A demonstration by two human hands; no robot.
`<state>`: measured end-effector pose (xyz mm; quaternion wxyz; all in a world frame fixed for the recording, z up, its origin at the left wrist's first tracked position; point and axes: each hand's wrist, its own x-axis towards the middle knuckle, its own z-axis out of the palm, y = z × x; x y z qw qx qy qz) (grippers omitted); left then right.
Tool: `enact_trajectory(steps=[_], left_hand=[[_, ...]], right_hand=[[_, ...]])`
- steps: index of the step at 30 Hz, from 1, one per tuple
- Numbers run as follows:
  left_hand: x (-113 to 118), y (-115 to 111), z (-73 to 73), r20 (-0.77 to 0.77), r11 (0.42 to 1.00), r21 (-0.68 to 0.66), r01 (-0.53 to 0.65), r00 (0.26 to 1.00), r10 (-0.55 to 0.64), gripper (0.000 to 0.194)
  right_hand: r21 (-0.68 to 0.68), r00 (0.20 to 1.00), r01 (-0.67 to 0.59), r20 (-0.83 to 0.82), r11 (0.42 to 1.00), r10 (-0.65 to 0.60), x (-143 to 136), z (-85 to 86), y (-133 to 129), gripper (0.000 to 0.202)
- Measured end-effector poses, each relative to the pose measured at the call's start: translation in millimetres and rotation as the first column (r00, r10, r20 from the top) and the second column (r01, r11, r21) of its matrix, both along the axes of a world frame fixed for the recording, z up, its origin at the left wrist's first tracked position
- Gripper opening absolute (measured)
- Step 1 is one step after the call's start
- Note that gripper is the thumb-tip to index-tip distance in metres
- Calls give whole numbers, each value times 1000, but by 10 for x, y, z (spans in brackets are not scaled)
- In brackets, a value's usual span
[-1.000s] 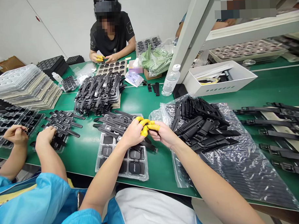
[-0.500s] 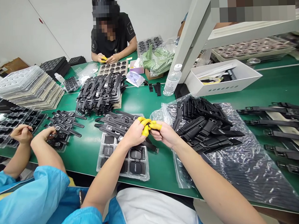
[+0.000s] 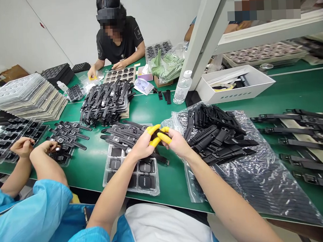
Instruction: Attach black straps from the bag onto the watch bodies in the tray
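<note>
In the middle of the view, my left hand and my right hand meet, yellow covers on their fingertips. Both are closed round a small black watch, mostly hidden by the fingers. A black strap shows just below them; I cannot tell whether it belongs to that watch. Beneath my left forearm lies a clear plastic tray with square black watch cases in its compartments. Several strapped watches lie across its far end. Right of my right hand is a heap of black watch straps.
The strap heap rests on a clear plastic bag. Behind it stand a water bottle and a white box. A pile of strapped watches is further back. At left are a co-worker's hands; another person sits opposite.
My fingers have opened a little and shifted round the watch, showing more of its dark body. The person opposite has moved one hand out to the side, towards a plastic bag.
</note>
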<state>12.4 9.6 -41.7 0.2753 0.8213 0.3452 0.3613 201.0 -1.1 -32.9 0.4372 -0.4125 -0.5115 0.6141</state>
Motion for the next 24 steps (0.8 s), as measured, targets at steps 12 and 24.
enact_trajectory(steps=[12, 24], left_hand=[[-205, 284, 408, -32, 932, 103, -347, 936, 351, 49], [-1313, 35, 1347, -760, 961, 219, -166, 589, 275, 35]], right_hand=[[400, 929, -1, 340, 916, -148, 15, -23, 122, 27], [487, 692, -180, 680, 855, -241, 317, 149, 187, 33]])
